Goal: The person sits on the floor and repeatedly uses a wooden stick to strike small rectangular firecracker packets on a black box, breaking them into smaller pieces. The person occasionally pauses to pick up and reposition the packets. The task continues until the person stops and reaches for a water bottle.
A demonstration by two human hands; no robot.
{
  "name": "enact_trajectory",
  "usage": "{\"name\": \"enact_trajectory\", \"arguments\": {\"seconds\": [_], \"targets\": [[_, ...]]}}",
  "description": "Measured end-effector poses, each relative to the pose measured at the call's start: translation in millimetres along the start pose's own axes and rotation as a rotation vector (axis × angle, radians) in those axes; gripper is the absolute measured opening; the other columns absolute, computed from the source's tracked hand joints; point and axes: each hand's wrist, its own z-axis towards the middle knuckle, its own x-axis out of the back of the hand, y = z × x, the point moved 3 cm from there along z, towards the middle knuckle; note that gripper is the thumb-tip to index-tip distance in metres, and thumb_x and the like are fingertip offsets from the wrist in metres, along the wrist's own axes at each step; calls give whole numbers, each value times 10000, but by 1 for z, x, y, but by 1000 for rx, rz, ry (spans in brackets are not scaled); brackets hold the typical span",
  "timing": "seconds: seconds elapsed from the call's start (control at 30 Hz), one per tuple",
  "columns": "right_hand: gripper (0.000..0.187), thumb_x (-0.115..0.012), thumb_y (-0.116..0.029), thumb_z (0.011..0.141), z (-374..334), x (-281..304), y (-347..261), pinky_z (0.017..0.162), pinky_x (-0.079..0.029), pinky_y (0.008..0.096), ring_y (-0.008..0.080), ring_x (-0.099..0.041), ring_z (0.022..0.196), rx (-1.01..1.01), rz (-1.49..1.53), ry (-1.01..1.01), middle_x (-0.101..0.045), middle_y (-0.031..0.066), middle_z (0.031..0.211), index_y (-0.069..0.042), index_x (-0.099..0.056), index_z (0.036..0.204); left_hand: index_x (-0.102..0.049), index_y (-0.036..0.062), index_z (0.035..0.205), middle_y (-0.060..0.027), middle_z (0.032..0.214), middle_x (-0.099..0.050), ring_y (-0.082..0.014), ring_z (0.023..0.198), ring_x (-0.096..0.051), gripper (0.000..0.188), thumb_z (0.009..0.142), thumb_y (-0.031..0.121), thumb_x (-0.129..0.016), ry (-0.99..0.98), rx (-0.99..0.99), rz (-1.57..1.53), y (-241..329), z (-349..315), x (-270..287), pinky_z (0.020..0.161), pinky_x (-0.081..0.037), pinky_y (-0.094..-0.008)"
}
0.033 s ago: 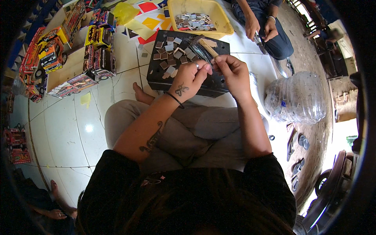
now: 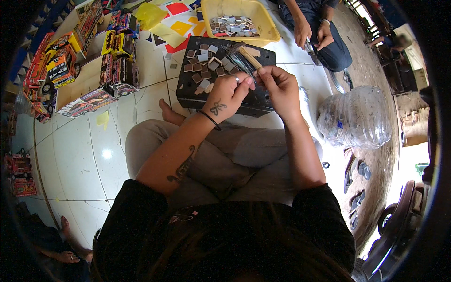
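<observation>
My left hand (image 2: 229, 94) is closed, thumb pressed against the curled fingers, over the near side of an upturned black crate (image 2: 191, 96). Close beside it, my right hand (image 2: 282, 90) pinches with thumb and forefinger, the fingertips of both hands almost meeting. Whatever lies between them is too small to make out. Just beyond my fingers a hammer (image 2: 252, 57) with a wooden handle rests on the crate, next to a bundle of thin dark strips (image 2: 239, 65). Several small square brown and grey tiles (image 2: 206, 74) are scattered over the crate's left part.
Behind the crate stands a yellow basin (image 2: 272, 33) holding more small squares. Coloured sheets (image 2: 181, 27) and toy trucks (image 2: 63, 63) lie to the left. A large clear plastic bag (image 2: 354, 117) sits at right, near sandals (image 2: 357, 199). Another person's hands (image 2: 303, 35) work at far right.
</observation>
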Motion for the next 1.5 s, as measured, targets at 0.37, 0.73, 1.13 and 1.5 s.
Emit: {"name": "enact_trajectory", "arguments": {"seconds": [0.37, 0.73, 1.13, 1.5], "targets": [[195, -568, -144, 908, 4, 1, -8, 601, -427, 218, 57, -510, 637, -17, 167, -48, -609, 12, 693, 31, -640, 860, -594, 22, 798, -87, 580, -549, -170, 512, -533, 213, 916, 165, -489, 67, -65, -54, 1, 5, -1, 527, -417, -298], [165, -573, -104, 893, 0, 1, -12, 554, -406, 226, 50, -469, 603, 51, -62, 47, -577, 27, 641, 41, -632, 839, -574, 11, 822, -58, 680, -573, -121, 617, -528, 215, 940, 154, -467, -25, -112, 69, 0, 5, 0, 597, -435, -272], [217, -530, -165, 937, -4, -2, -19, 593, -411, 213, 79, -512, 626, 35, 110, -38, -594, 12, 694, 15, -639, 883, -587, 31, 813, -77, 617, -557, -159, 519, -523, 161, 912, 129, -507, 92, -225, 14, 9, 2, 1, 504, -400, -284], [186, -547, -144, 925, -4, 1, -19, 586, -423, 211, 63, -512, 618, -36, 249, -116, -597, 9, 698, 14, -620, 860, -595, 27, 795, -71, 594, -548, -130, 519, -510, 194, 917, 151, -508, 47, -227, -36, 9, 1, 3, 515, -408, -276]]}}
